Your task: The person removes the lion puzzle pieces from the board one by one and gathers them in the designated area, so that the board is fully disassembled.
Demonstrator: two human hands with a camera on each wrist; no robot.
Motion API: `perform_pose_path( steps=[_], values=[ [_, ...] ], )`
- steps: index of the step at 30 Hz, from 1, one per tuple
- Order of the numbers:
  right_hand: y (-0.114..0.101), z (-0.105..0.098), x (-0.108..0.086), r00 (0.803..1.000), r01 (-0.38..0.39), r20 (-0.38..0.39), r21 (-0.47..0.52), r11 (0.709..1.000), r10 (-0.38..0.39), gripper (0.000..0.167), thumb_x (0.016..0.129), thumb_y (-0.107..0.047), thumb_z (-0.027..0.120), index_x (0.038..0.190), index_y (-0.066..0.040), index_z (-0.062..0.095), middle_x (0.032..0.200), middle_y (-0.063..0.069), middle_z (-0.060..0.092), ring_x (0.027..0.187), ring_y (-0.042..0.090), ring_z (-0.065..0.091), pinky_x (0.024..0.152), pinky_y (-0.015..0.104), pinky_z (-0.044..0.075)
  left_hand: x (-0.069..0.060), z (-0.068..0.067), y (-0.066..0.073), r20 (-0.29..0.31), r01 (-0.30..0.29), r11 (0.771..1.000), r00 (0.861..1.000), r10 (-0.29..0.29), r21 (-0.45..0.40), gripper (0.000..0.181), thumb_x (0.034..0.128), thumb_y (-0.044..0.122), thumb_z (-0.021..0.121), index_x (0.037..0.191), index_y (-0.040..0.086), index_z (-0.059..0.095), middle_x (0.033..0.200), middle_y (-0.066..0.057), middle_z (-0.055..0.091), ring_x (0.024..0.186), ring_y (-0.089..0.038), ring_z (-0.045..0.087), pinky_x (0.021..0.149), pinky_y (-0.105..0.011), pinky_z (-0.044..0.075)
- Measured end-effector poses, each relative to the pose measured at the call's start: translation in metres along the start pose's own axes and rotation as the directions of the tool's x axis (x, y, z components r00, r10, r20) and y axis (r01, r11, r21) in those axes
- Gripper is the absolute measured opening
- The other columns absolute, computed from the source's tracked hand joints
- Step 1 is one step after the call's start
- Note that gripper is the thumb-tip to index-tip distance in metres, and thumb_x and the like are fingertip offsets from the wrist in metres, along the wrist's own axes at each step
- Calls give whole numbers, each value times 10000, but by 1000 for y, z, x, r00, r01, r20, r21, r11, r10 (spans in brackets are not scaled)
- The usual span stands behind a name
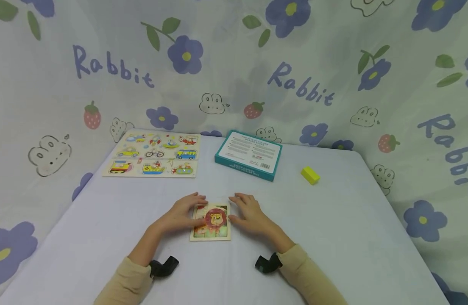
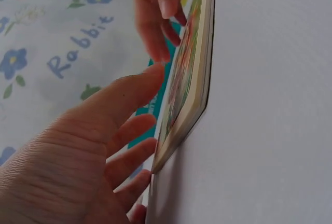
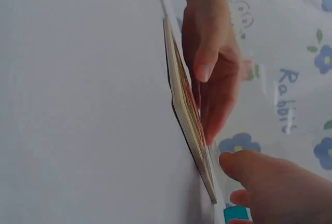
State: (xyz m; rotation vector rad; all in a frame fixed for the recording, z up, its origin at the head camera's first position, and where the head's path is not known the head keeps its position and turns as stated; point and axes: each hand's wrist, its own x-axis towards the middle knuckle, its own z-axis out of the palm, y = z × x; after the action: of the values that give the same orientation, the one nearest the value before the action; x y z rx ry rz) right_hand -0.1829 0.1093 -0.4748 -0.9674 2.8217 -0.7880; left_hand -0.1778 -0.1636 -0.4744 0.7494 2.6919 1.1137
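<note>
A small square lion jigsaw puzzle [image 1: 216, 226] in a pale wooden frame lies on the white table in front of the person. The left hand [image 1: 182, 214] is at its left side, thumb reaching over the picture and fingers loosely bent near the top left corner. At the right edge is the right hand [image 1: 251, 214], thumb beside the frame and fingers spread loosely. Neither hand grips the puzzle. In the left wrist view the frame [image 2: 199, 86] appears edge-on with the left hand [image 2: 78, 146] beside it. Whether the left thumb touches the picture I cannot tell.
A wooden vehicle peg puzzle board [image 1: 161, 168] lies at the back left. Beside it is a teal-edged flat box [image 1: 249, 154] with printed text. A yellow block [image 1: 310, 175] sits further right. A patterned rabbit-and-flower curtain [image 1: 226, 55] hangs behind the white table [image 1: 356, 245].
</note>
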Motion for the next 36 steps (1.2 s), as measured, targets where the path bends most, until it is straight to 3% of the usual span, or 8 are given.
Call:
perform_pose_path(
  steps=[4, 10, 23, 36],
  values=[
    [-6, 10, 0, 1000, 27, -14, -76, 997, -28, 526, 899, -418, 526, 1339, -143, 444, 1372, 101, 377, 1227, 260, 315, 942, 483, 309, 1, 4, 2, 22, -70, 995, 997, 68, 73, 592, 735, 425, 735, 1208, 103, 582, 1348, -78, 476, 1326, -322, 275, 1031, -577, 171],
    [-13, 16, -1, 996, 19, -84, -140, 990, -31, 485, 884, -413, 560, 1281, -138, 516, 1329, 89, 425, 1201, 245, 350, 929, 457, 327, -1, 7, 6, 75, -82, 992, 994, 74, 99, 639, 748, 477, 702, 1248, 108, 554, 1395, -63, 424, 1354, -281, 226, 1068, -529, 104],
    [-19, 18, 0, 994, 2, -106, -94, 996, -12, 475, 853, -403, 617, 1220, -109, 555, 1288, 101, 451, 1178, 229, 363, 924, 422, 349, -1, 5, 10, 98, -85, 991, 992, 75, 103, 634, 773, 452, 692, 1273, 97, 531, 1404, -96, 406, 1352, -321, 211, 1063, -552, 102],
    [-21, 17, 1, 996, -30, -88, -67, 997, 24, 507, 822, -415, 656, 1189, -90, 528, 1347, 164, 393, 1217, 303, 320, 958, 477, 303, 0, 5, 9, 111, -84, 989, 991, 70, 122, 653, 773, 448, 691, 1294, 95, 520, 1405, -101, 403, 1352, -328, 206, 1064, -552, 92]
  ],
)
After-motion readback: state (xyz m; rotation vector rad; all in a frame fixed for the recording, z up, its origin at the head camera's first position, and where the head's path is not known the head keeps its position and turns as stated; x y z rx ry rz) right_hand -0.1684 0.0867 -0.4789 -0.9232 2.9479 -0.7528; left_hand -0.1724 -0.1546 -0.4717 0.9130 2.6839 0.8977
